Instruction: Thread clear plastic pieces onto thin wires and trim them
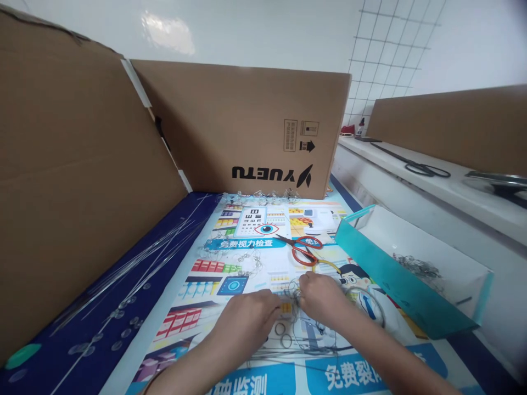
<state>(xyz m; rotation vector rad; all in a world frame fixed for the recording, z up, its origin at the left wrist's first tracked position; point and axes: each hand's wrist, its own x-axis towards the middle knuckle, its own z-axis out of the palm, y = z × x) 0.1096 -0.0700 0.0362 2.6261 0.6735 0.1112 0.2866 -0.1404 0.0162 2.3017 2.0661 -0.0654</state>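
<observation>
Low over the printed sheet, my left hand [249, 318] is closed, its thumb and fingertips pinched together. Just to its right, my right hand [323, 296] is also pinched. Thin wire [293, 293] shows between the two hands, and both sets of fingertips appear to grip it; its ends are hidden. Below the hands lie small rings [285, 341] and several loose wire pieces [304, 351]. Beyond my right hand rest scissors [305, 258] with red-orange handles and dark blades, with a curved yellow piece beside them. A coil of wire [381, 315] is partly behind my right forearm.
A teal box [382, 274] at the right holds a tangle of wire [418, 269]. Cardboard panels [214, 126] stand at the left and back. Straight wires [144, 260] and clear discs [117, 314] lie on the dark blue strip. Black scissors [424, 169] sit on the right ledge.
</observation>
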